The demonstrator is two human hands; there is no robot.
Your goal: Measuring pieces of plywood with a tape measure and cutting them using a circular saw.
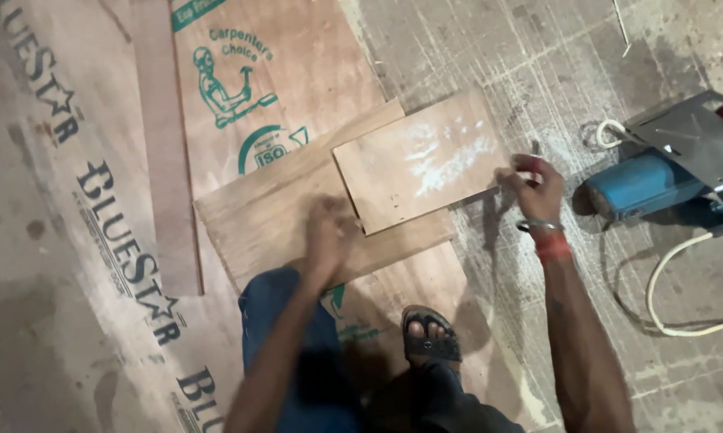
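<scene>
The left hand [329, 232] is smeared with motion blur, so can't tell whether its fingers are pressing the lower plywood piece [273, 224] or just above it. The blue power tool [658, 180] gets chopped off by the right edge. Its white cord [666, 277] runs out of frame too. The big printed plywood sheet [97, 240] is cut off on the left and bottom.

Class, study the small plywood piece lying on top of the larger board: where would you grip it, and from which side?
Grip the small plywood piece at its right edge, coming from the right: that end overhangs the larger board, so fingers can probably slip beneath. The right hand is already there.
</scene>
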